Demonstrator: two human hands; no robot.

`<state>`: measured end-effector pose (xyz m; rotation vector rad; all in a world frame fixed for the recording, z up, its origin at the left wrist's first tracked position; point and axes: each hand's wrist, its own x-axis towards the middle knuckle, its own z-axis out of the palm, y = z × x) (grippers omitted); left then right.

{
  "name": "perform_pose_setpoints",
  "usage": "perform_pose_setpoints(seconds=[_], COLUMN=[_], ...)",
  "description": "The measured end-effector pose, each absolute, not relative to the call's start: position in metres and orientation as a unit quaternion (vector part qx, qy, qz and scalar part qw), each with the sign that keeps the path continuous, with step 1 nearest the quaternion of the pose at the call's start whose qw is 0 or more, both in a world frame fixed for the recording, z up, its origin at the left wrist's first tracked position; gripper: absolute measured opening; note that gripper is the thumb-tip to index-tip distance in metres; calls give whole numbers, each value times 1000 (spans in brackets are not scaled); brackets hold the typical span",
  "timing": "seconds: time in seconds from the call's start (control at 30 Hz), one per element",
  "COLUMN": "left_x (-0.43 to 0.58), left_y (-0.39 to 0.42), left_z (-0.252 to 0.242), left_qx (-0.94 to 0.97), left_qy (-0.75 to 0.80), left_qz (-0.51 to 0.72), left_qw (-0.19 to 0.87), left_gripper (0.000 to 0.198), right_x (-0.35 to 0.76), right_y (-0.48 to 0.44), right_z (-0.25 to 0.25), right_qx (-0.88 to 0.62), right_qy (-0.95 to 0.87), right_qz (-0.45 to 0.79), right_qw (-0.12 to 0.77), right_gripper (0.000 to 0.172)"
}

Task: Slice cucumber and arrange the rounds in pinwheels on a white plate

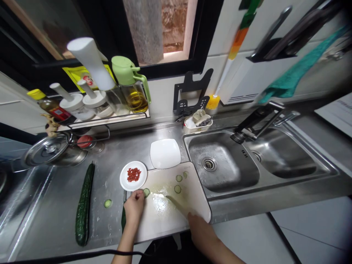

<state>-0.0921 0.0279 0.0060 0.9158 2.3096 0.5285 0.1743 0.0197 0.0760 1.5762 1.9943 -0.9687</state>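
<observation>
My left hand (134, 207) is over the left edge of the white cutting board (162, 227), its fingers pinched at the rim of a cucumber slice (146, 192). Beneath that wrist shows part of a dark green cucumber piece (123, 216), mostly hidden. At the board's lower right, my right hand (200, 231) is closed around a knife, its handle hidden in the fist. The knife blade (177, 206) points up and left, low over the wet board. Toward the board's far right lie cucumber slices (177, 189), one of them only partial.
A round plate of chopped red pieces (134, 175) touches the board's far left corner, beside a square white plate (165, 153). On the steel counter lie a whole cucumber (84, 205) and a cucumber end (107, 203). A double sink (224, 161) is right; a seasoning rack (110, 123) stands behind.
</observation>
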Motion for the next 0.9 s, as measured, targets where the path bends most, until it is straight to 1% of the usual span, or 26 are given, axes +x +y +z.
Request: perform_pose_setpoints(seconds=[0.13,0.3,0.37,0.43,0.47,0.53,0.6,0.7,0.8,0.9], left_x=[-92,-90,-91,-92,-93,-93,-94,-94,-94,-94], left_y=[28,27,27,26,26,25,25,24,24,23], left_z=[5,6,5,3,2,1,1,0,-1,-2], left_qx=[357,372,375,378,380,383,387,393,399,398], left_qy=[871,870,870,868,867,865,863,860,857,855], left_qz=[192,182,178,176,176,176,177,181,183,184], left_qw=[278,266,267,269,270,272,273,272,271,276], left_gripper=[21,21,21,21,21,21,20,19,20,22], right_x=[175,178,182,189,194,203,211,216,212,203], right_y=[20,21,22,23,24,23,21,21,26,32], right_z=[73,72,77,85,88,90,84,63,38,23], right_qx=[570,569,566,551,537,515,517,572,633,679], right_qy=[709,710,706,714,722,736,744,738,723,704], right_qz=[-349,-362,-390,-419,-431,-438,-421,-352,-273,-208], right_qw=[223,203,169,107,70,3,-42,-68,-41,-11], right_gripper=[52,48,42,38,37,43,51,56,59,56])
